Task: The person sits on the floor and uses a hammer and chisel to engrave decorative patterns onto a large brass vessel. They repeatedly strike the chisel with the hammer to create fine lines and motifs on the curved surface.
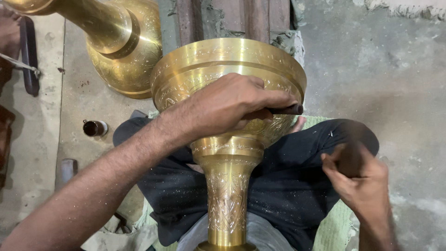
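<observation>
A large engraved brass vase (227,186) lies across my lap, its wide bowl pointing away from me. My left hand (227,104) rests on the bowl and grips a dark chisel (289,109) whose tip sticks out to the right. My right hand (360,179) is at the right, blurred, closed around a dark handle-like tool (349,158) that I cannot make out clearly. My legs in dark trousers (288,186) are flecked with brass shavings.
A second engraved brass vase (123,42) lies on the concrete floor at the upper left. A small dark cup (94,128) and a small grey object (67,168) sit on the floor at left. A green mat (332,227) is under me. Brick wall ahead.
</observation>
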Motion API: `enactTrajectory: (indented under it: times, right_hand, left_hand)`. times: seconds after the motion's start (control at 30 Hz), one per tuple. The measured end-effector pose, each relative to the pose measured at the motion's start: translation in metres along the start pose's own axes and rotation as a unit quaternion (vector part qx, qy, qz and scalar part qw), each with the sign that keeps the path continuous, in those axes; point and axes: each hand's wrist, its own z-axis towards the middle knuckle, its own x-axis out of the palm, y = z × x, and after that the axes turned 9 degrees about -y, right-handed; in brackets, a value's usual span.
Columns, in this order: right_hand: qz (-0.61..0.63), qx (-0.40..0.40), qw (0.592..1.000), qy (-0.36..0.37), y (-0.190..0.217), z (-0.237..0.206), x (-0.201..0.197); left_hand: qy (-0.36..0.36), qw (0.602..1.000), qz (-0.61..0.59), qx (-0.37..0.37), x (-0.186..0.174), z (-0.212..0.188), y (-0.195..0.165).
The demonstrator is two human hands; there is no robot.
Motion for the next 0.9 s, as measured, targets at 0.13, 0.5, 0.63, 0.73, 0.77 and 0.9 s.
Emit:
enactTrajectory:
  times: [0.13, 0.5, 0.63, 0.73, 0.77, 0.9]
  right_hand:
    - [-0.126, 0.089, 0.988, 0.008, 0.000, -0.003, 0.005]
    - [-0.150, 0.097, 0.980, 0.092, -0.024, -0.006, 0.016]
    - [-0.150, 0.074, 0.984, 0.060, -0.032, -0.013, 0.010]
    - [-0.038, 0.067, 0.997, 0.001, -0.040, -0.015, 0.009]
    - [0.026, 0.069, 0.997, -0.023, -0.041, -0.016, 0.008]
    - [0.086, -0.007, 0.996, 0.005, -0.040, -0.012, 0.002]
  left_hand:
    - [0.008, 0.998, -0.049, -0.027, 0.003, 0.003, 0.004]
    - [0.059, 0.997, -0.011, -0.045, 0.006, 0.015, 0.002]
    - [0.034, 0.999, 0.006, -0.011, 0.007, 0.015, 0.003]
    - [0.031, 1.000, 0.001, -0.008, 0.008, 0.015, 0.004]
    - [0.030, 0.999, 0.005, -0.009, 0.009, 0.015, 0.003]
    - [0.035, 0.999, 0.020, -0.013, 0.008, 0.013, 0.001]
